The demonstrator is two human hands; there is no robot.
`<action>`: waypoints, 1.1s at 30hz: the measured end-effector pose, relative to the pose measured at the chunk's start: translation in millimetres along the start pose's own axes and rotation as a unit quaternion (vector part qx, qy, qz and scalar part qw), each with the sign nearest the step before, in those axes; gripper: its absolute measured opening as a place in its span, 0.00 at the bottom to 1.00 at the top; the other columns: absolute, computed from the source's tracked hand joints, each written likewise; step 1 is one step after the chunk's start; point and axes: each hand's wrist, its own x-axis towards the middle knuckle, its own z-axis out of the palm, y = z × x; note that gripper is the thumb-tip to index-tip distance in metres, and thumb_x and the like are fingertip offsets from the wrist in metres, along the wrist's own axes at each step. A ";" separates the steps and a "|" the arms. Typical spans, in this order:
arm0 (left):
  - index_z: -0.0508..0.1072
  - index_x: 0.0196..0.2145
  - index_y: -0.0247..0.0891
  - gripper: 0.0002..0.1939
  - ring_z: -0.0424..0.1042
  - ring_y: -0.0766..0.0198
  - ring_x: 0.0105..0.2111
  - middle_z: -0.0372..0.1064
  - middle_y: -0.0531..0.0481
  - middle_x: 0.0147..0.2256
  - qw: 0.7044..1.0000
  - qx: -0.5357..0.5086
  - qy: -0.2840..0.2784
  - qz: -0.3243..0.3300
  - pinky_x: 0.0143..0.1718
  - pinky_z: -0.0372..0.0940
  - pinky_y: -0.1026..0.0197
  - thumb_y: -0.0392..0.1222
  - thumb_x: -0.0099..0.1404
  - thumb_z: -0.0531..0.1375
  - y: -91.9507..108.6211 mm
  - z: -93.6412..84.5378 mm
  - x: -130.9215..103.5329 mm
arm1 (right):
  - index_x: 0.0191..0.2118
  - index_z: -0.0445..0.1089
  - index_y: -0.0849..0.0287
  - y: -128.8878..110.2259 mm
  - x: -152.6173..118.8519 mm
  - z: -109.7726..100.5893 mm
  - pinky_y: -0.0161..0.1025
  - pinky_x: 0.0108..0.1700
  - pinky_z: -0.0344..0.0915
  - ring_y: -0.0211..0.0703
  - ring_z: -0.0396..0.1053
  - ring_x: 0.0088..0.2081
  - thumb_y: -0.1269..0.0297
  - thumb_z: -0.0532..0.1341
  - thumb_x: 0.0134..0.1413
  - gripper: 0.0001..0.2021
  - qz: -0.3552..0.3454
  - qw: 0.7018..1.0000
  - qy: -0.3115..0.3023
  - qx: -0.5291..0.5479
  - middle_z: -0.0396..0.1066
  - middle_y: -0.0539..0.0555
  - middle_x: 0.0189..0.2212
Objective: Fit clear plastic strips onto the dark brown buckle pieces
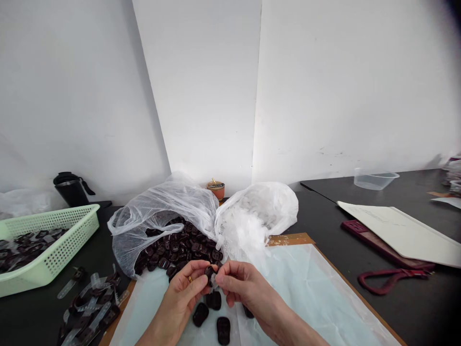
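My left hand (pixel 180 293) pinches a small dark brown plastic piece (pixel 209 273) between thumb and fingers. Closed beside it, my right hand (pixel 248 288) grips a translucent plastic strap (pixel 213 280) at that piece; most of the strap is hidden by the fingers. Below the hands several loose dark pieces (pixel 223 330) lie on a pale blue sheet (pixel 302 288). A heap of the same dark pieces (pixel 180 245) spills from a clear plastic bag (pixel 162 202) just beyond. Right of it, a white bag (pixel 284 202) holds many translucent strips (pixel 245 230).
At left stands a green basket (pixel 72 240) of dark pieces with straps; more strapped pieces (pixel 93 307) lie before it. A black tumbler (pixel 70 190) and small pot (pixel 216 190) stand behind. At right are scissors (pixel 382 281), a notebook (pixel 403 230) and a clear tub (pixel 374 180).
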 end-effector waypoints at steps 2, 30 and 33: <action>0.78 0.41 0.42 0.08 0.72 0.63 0.39 0.77 0.49 0.42 1.000 0.017 -0.013 0.004 0.42 0.65 0.61 0.38 0.62 0.65 1.4 0.7 -1.6 | 0.24 0.71 0.61 0.9 0.8 0.6 0.32 0.28 0.61 0.34 0.62 0.24 0.60 0.69 0.44 0.11 0.010 1.000 0.019 -0.009 0.66 0.47 0.21; 0.78 0.40 0.42 0.09 0.74 0.52 0.46 0.79 0.46 0.44 0.978 0.195 -0.017 0.074 0.48 0.66 0.57 0.40 0.60 0.65 1.9 3.7 -5.4 | 0.20 0.68 0.59 4.5 5.8 5.8 0.34 0.26 0.67 0.35 0.65 0.21 0.64 0.63 0.36 0.05 0.023 0.993 0.100 -0.054 0.68 0.46 0.17; 0.78 0.40 0.41 0.09 0.74 0.51 0.46 0.79 0.45 0.44 0.978 0.197 -0.015 0.073 0.48 0.66 0.57 0.41 0.60 0.66 1.9 4.4 -4.5 | 0.20 0.68 0.59 4.6 6.0 5.6 0.34 0.26 0.68 0.36 0.66 0.21 0.64 0.63 0.36 0.05 0.024 0.993 0.100 -0.054 0.69 0.47 0.17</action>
